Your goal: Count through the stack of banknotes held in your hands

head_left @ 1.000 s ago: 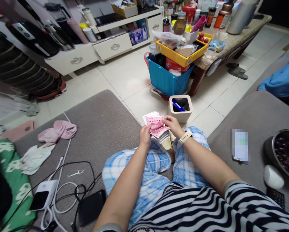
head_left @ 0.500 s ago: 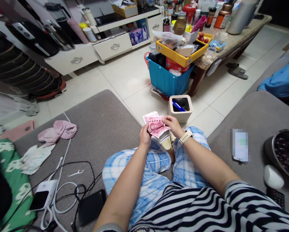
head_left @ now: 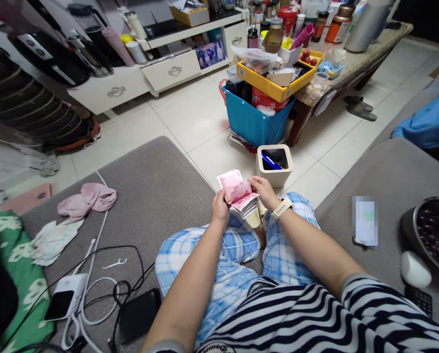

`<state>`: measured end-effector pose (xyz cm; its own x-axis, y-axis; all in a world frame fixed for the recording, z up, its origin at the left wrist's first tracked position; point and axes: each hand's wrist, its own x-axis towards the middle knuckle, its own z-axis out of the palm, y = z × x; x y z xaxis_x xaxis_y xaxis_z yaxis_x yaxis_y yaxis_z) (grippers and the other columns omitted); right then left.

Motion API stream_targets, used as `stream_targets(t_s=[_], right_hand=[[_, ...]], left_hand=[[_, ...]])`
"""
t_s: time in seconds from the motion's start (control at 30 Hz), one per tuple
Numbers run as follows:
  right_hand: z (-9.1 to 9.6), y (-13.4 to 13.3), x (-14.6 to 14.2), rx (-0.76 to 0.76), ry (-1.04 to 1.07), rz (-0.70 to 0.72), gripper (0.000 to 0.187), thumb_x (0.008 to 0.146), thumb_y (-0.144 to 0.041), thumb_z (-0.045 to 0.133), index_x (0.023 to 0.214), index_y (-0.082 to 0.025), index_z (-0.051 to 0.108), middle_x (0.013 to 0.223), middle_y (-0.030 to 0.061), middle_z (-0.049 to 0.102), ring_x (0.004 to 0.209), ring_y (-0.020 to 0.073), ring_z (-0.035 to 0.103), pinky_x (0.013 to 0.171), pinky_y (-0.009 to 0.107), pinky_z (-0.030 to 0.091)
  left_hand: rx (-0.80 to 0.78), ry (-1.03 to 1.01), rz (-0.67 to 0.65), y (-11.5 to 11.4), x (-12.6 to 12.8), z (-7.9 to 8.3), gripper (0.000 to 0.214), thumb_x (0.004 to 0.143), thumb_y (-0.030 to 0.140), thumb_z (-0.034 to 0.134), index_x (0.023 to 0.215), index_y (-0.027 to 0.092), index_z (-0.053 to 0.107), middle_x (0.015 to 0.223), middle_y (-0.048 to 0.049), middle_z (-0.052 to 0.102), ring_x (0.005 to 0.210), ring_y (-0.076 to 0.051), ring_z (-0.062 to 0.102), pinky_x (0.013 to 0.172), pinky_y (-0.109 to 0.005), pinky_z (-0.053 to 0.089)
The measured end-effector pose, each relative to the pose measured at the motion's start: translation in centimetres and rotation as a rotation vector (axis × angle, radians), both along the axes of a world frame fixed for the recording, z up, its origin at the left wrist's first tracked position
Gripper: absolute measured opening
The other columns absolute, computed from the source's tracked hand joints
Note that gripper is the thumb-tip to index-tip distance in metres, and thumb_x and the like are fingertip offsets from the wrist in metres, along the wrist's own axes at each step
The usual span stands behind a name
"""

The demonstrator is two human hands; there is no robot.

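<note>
Above the plaid trousers (head_left: 201,247), observe banknotes (head_left: 237,190) clamped in the fingers of the left hand (head_left: 220,208) and pinched along one edge by fingertips of the right hand (head_left: 264,191). Advise a firm left grip, bending single notes over without doubling.

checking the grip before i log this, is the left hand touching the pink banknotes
Touching: the head view shows the left hand gripping the pink banknotes at their left edge.

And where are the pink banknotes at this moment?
Near the middle of the head view, the pink banknotes are held between the left hand and the right hand, below and left of the beige bin in the picture.
</note>
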<state>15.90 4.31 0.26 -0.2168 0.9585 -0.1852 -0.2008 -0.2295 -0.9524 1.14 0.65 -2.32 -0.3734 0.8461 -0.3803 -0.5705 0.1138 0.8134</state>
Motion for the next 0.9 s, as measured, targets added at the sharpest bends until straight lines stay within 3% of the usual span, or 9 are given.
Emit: stream_targets(t_s=[0.33, 0.57, 0.7, 0.9], right_hand=[[0.19, 0.04, -0.18, 0.029, 0.016, -0.053, 0.035, 0.061, -0.047, 0.078, 0.07, -0.02, 0.057, 0.064, -0.0036, 0.057, 0.061, 0.0117, 0.048, 0.062, 0.027, 0.037], [-0.03, 0.12, -0.03, 0.019, -0.036, -0.015, 0.032, 0.064, -0.047, 0.074, 0.066, -0.019, 0.059, 0.057, -0.0054, 0.05, 0.052, 0.0091, 0.037, 0.054, 0.026, 0.028], [0.05, 0.08, -0.02, 0.014, -0.03, -0.019, 0.031, 0.065, -0.046, 0.074, 0.066, -0.019, 0.058, 0.057, -0.0057, 0.049, 0.052, 0.0086, 0.037, 0.053, 0.026, 0.027], [0.29, 0.01, -0.01, 0.004, -0.028, -0.018, 0.029, 0.064, -0.044, 0.073, 0.066, -0.019, 0.058, 0.056, -0.0056, 0.05, 0.052, 0.009, 0.036, 0.054, 0.026, 0.029]], left_hand=[[0.042, 0.009, -0.049, -0.05, -0.01, -0.27, 0.031, 0.058, 0.038, 0.079, 0.075, 0.016, 0.068, 0.075, -0.0052, 0.071, 0.072, -0.021, 0.068, 0.07, -0.031, 0.052], [0.044, 0.001, -0.043, 0.01, 0.01, -0.34, 0.033, 0.056, 0.038, 0.08, 0.075, 0.014, 0.068, 0.073, -0.0053, 0.071, 0.07, -0.021, 0.068, 0.07, -0.032, 0.052], [0.024, -0.014, 0.009, 0.18, 0.01, -0.35, 0.033, 0.058, 0.042, 0.078, 0.073, 0.014, 0.069, 0.071, -0.005, 0.071, 0.066, -0.02, 0.067, 0.067, -0.031, 0.052], [0.013, -0.045, 0.048, 0.31, 0.16, -0.45, 0.034, 0.062, 0.043, 0.074, 0.078, 0.013, 0.072, 0.077, -0.0073, 0.072, 0.072, -0.021, 0.069, 0.074, -0.034, 0.053]])
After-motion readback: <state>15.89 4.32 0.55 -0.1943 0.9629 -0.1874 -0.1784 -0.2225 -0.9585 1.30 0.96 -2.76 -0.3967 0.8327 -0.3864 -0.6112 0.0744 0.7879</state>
